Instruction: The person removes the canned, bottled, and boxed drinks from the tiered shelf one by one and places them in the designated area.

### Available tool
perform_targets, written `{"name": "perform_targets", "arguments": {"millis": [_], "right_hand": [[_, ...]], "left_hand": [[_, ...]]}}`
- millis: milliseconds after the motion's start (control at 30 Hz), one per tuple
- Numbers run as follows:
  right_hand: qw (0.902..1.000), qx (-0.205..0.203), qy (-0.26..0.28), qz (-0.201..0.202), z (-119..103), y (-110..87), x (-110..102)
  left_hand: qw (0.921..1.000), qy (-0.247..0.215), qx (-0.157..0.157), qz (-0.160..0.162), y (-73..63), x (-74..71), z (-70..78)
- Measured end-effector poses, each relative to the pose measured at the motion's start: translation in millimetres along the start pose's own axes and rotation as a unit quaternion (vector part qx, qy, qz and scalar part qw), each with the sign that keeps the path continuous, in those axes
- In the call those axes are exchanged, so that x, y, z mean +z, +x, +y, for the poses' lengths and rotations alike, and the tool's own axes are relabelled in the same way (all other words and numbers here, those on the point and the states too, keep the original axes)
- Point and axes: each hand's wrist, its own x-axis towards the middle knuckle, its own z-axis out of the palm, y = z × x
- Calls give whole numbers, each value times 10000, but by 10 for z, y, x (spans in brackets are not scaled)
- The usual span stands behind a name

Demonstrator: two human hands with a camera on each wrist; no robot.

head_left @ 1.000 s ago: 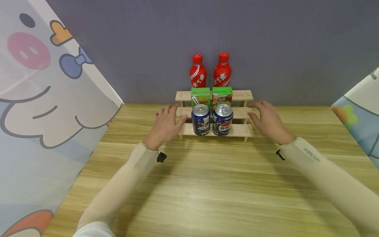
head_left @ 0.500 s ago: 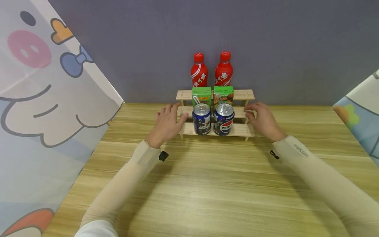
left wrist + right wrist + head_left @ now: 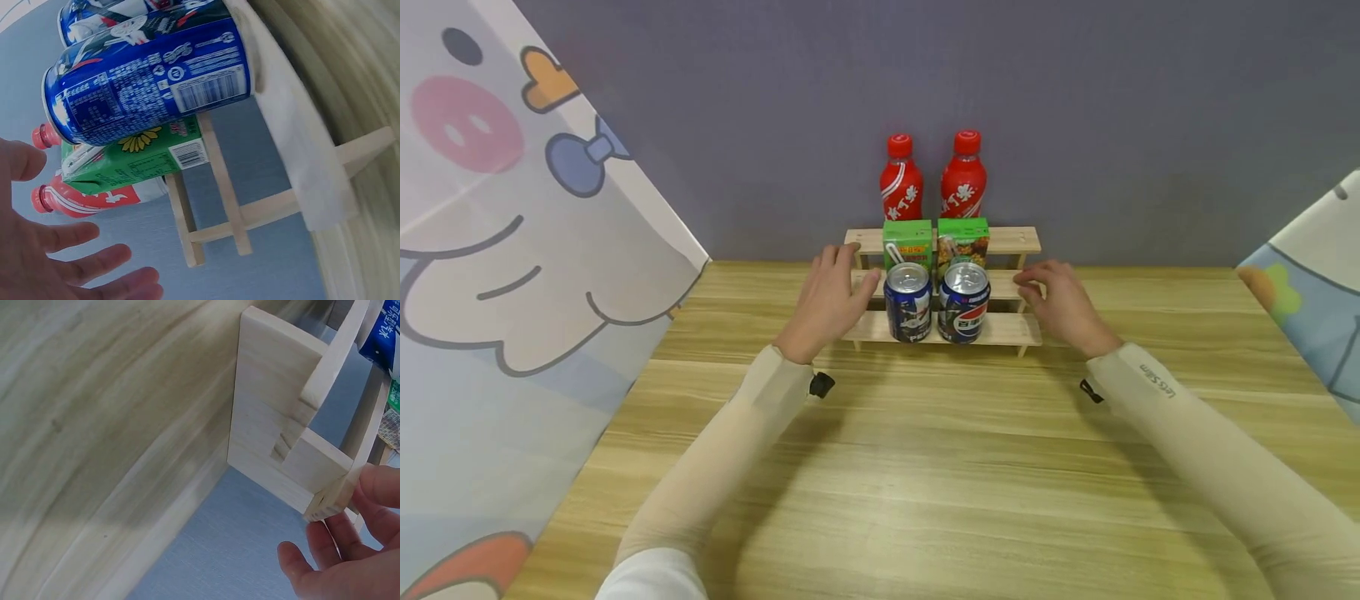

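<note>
A three-step wooden display rack [image 3: 1011, 331] stands against the back wall. Two blue Pepsi cans [image 3: 908, 304] are on its lowest step, two green drink cartons [image 3: 964, 237] on the middle one, two red bottles [image 3: 901, 185] on the top. My left hand [image 3: 829, 298] is at the rack's left end, fingers spread and holding nothing; the left wrist view shows a gap between its fingertips [image 3: 119, 255] and the rack. At the right end, my right hand [image 3: 1062, 304] pinches the tip of the middle step between thumb and fingers, as the right wrist view shows.
The rack rests on a wood-grain table [image 3: 910, 467], close to a grey back wall [image 3: 775, 125]. Cartoon-printed panels [image 3: 497, 275] rise at the left and right sides. The cans stand side by side, right in front of the cartons.
My right hand has come inward to the left and taken hold of the middle step's end. My left hand has shifted slightly right, its fingers remaining extended. The rack's load looks unchanged.
</note>
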Motion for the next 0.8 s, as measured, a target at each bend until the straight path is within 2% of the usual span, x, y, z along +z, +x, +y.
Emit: {"name": "perform_targets", "arguments": {"millis": [300, 600, 800], "right_hand": [[10000, 19, 32, 62, -2, -15, 35], [9996, -60, 19, 258, 12, -45, 80], [9997, -32, 26, 244, 23, -49, 73]], "left_hand": [[9991, -268, 158, 295, 167, -81, 121], [9975, -458, 343, 411, 328, -143, 184], [9963, -584, 367, 503, 399, -198, 205]]}}
